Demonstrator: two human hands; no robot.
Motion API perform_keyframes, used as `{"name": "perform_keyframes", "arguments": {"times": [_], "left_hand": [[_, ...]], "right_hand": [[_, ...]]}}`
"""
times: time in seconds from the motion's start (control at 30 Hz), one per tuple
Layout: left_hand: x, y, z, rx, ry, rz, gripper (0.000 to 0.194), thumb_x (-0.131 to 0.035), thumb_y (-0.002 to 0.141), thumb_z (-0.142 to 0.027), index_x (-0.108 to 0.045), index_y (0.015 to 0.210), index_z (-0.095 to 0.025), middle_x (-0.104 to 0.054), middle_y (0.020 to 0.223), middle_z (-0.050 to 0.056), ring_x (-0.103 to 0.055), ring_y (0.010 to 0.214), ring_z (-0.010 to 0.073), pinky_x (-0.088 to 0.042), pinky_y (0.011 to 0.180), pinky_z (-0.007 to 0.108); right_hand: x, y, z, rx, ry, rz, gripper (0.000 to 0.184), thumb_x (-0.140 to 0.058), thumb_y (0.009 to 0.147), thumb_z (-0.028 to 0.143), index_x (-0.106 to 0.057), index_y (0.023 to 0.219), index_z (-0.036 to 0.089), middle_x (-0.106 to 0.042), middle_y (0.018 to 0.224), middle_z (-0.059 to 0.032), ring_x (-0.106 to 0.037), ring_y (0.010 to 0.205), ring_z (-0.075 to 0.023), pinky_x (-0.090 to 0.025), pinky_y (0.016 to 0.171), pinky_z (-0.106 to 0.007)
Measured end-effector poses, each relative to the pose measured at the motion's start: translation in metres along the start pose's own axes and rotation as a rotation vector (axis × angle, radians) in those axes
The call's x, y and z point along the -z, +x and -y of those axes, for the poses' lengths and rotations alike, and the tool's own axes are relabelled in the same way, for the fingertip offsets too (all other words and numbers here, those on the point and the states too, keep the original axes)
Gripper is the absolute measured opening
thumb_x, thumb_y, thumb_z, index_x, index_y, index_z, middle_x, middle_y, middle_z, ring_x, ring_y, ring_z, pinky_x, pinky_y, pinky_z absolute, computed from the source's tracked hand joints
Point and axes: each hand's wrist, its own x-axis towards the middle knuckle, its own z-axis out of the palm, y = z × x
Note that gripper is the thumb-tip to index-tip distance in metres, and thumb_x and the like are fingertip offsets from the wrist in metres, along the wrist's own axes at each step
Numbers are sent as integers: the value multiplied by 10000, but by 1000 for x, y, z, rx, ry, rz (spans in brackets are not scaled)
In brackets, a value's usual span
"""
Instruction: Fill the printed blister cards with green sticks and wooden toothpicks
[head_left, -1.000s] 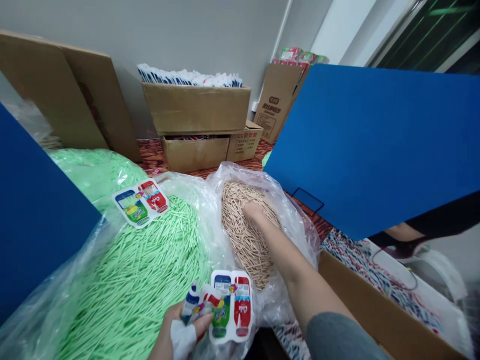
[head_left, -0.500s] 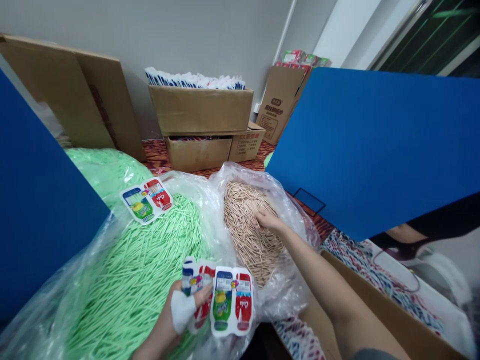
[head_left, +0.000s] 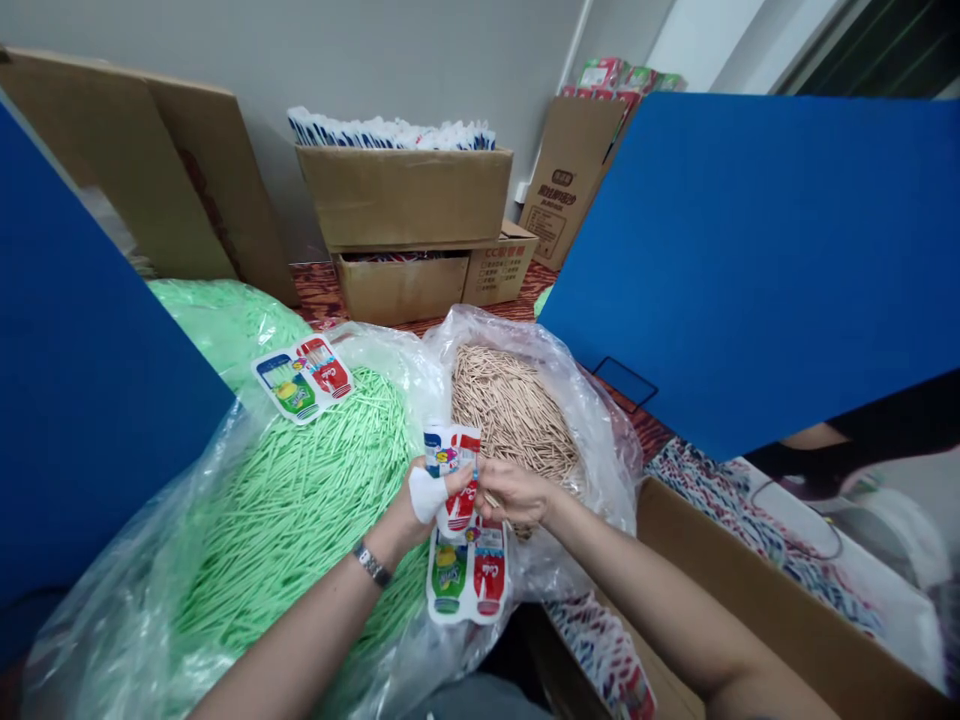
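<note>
My left hand (head_left: 421, 505), with a white wrap near the thumb, is closed on a blue-and-red bottle-shaped packet (head_left: 444, 440). Against the packet's right edge, my right hand (head_left: 519, 492) pinches a few short tan sticks (head_left: 491, 498). Whether their tips are inside the packet, I cannot tell. Just below lies a double packet (head_left: 448, 578) with a green bottle and a red cola bottle printed on it. Behind my right hand is a clear bag of tan sticks (head_left: 514, 405). Thin green sticks (head_left: 277, 520) fill the bag under my left arm, and another double packet (head_left: 304, 378) rests on them.
Blue panels stand at the left (head_left: 90, 380) and right (head_left: 750, 250). Cardboard boxes (head_left: 405, 200) are stacked by the wall, the top one full of packets. An open carton (head_left: 750, 590) is at the lower right. Part of another person's arm (head_left: 817, 437) shows beyond the right panel.
My right hand has come out of the tan pile with a few sticks and moved to the packet. My left hand has raised its packet up and right to meet it.
</note>
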Motion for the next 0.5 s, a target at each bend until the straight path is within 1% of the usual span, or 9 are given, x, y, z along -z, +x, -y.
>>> {"name": "perform_keyframes", "arguments": {"times": [0.07, 0.13, 0.2, 0.27, 0.3, 0.4, 0.43, 0.5], "left_hand": [[6, -8, 2, -63, 23, -93, 301, -788, 646, -326, -707, 861, -133, -740, 796, 63, -690, 709, 208, -541, 687, 320], [16, -16, 0, -123, 51, -201, 292, -786, 657, -312, -705, 874, -135, -737, 802, 53, -681, 716, 187, -532, 703, 297], [26, -26, 0, -138, 106, -302, 271, -783, 667, -312, -704, 851, -130, -724, 755, 38, -663, 670, 162, -524, 673, 270], [31, -37, 3, -113, 169, -356, 254, -780, 669, -331, -696, 788, -123, -697, 677, 22, -629, 590, 140, -508, 607, 251], [32, -42, 6, -90, 191, -349, 257, -775, 672, -345, -690, 764, -120, -684, 651, 19, -613, 565, 137, -501, 584, 250], [29, -53, 20, -22, 208, -249, 275, -753, 691, -372, -677, 749, -115, -664, 635, 23, -598, 566, 148, -494, 579, 266], [27, -55, 24, -19, 227, -229, 277, -742, 700, -379, -669, 727, -113, -652, 620, 20, -587, 555, 145, -488, 571, 265], [25, -58, 29, -67, 320, -243, 276, -726, 717, -377, -647, 682, -114, -627, 592, 9, -556, 530, 131, -468, 549, 252]], "right_hand": [[-1, 2, 1, 0, 36, -17, 385, -761, 697, 426, -515, 831, 161, -512, 575, 63, -453, 421, -24, -207, 344, -105], [-1, 1, 5, 8, 68, -63, 372, -755, 709, 417, -527, 847, 158, -483, 582, 69, -422, 422, -14, -163, 343, -100], [-3, 1, 11, 42, 89, -130, 383, -761, 699, 420, -530, 858, 160, -477, 590, 69, -415, 429, -16, -153, 342, -99], [-9, 3, 19, 123, 117, -211, 400, -774, 675, 429, -520, 844, 170, -473, 592, 75, -410, 433, -20, -166, 339, -99], [-15, 5, 23, 185, 135, -258, 404, -773, 673, 437, -516, 845, 176, -471, 595, 77, -414, 440, -24, -187, 341, -101], [-41, 11, 37, 423, 193, -378, 393, -752, 693, 450, -513, 869, 192, -469, 609, 81, -452, 483, -39, -270, 367, -111], [-52, 12, 41, 500, 205, -397, 387, -743, 703, 453, -509, 872, 196, -475, 615, 79, -467, 498, -45, -297, 380, -117], [-74, 14, 47, 643, 202, -408, 362, -708, 739, 465, -490, 866, 206, -495, 626, 74, -501, 520, -58, -349, 410, -136]]}}
